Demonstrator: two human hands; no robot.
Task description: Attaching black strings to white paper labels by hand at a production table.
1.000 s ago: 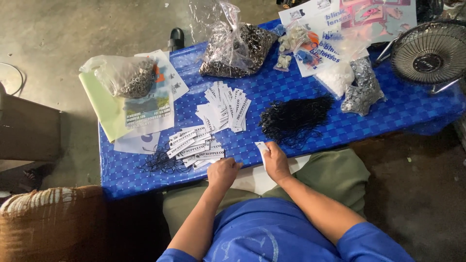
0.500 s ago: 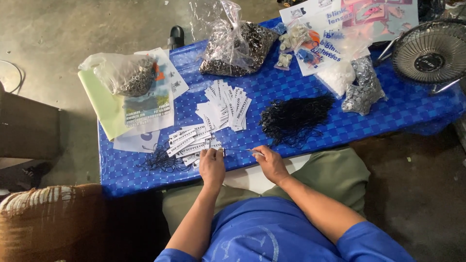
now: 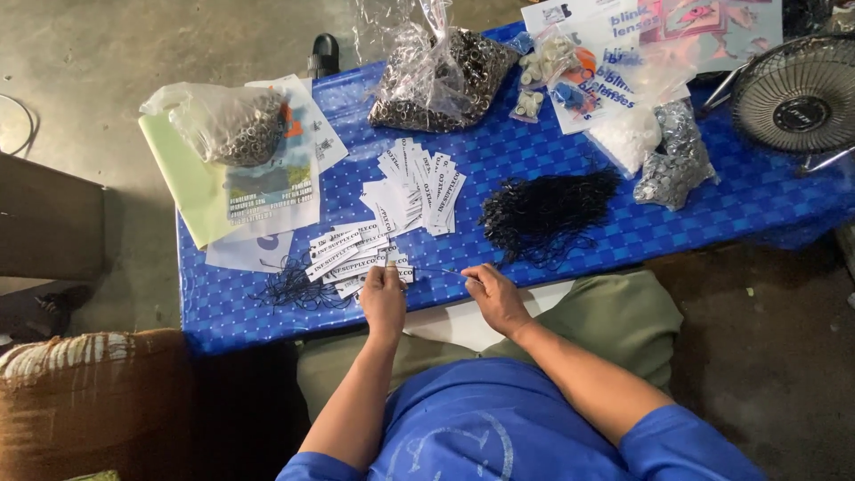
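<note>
Tag (image 3: pixel 398 267) pinched in left hand (image 3: pixel 384 296), lower centre of frame; thin cord (image 3: pixel 438 271) drawn taut to right hand (image 3: pixel 495 292), fingers closed on its end. Tag pile (image 3: pixel 347 254) kept just left, cord bundle (image 3: pixel 545 212) right, within reach on table (image 3: pixel 677 227).

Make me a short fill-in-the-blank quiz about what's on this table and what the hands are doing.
1. The table has a checked cover coloured ____.
2. The left hand rests on the white ____.
3. A thin black string stretches between both ____.
4. The fan stands at the table's ____ end.

Missing words: blue; tags; hands; right
</note>
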